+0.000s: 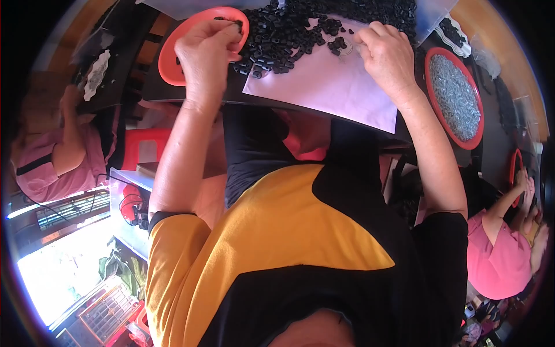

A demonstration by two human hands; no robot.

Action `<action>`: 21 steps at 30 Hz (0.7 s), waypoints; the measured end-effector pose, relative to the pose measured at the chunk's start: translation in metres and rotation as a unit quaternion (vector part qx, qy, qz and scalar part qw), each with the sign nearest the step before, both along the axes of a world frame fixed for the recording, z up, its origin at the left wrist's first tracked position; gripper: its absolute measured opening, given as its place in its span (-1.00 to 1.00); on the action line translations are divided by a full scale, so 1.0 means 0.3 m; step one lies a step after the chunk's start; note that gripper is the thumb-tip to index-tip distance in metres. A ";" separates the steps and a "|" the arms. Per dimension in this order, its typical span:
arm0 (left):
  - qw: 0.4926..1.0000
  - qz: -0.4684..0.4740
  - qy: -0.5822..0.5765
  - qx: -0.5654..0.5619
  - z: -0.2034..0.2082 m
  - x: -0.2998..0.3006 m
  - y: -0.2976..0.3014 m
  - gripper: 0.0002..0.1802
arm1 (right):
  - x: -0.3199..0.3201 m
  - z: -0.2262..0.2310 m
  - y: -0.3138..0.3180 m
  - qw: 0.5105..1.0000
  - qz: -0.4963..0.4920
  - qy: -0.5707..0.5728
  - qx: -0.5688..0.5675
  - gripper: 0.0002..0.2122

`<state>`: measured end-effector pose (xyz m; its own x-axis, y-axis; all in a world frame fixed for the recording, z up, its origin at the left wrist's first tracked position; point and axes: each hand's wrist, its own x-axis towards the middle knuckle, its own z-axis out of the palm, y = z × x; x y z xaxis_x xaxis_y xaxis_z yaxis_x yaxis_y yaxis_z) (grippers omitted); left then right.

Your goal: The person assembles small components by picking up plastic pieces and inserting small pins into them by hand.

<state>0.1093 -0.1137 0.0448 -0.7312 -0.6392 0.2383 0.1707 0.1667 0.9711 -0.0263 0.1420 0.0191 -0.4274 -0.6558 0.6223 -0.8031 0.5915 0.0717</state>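
Over an orange-red plastic dish [169, 56] at the table's far left is my left hand [207, 53], its fingers pinched on small black plastic pieces that show at the fingertips. My right hand [388, 55] is closed beside a small round clear tray [346, 48] with a few black pieces on it; what its curled fingers hold, if anything, is hidden. Between the hands a pile of small black plastic pieces [277, 43] spreads over a pale pinkish sheet [335, 87].
An orange-red basin [476, 136] of shiny metal screw-like parts stands right of my right forearm. A white scalloped tray [461, 47] with black pieces lies behind it. Co-workers in pink sit at left [63, 159] and right [500, 254]. A red stool [141, 144] stands at left.
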 end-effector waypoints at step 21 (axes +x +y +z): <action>0.769 -0.126 -0.026 -0.626 -0.124 -0.340 0.278 -0.88 | 0.035 -0.063 0.090 0.998 0.036 -0.026 0.038 -0.88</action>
<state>0.0074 -0.0303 0.0076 -0.8231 0.2316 0.5185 0.3176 0.9447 0.0823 -0.0159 0.1690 0.0003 -0.4088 -0.7297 0.5480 -0.8467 0.5273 0.0705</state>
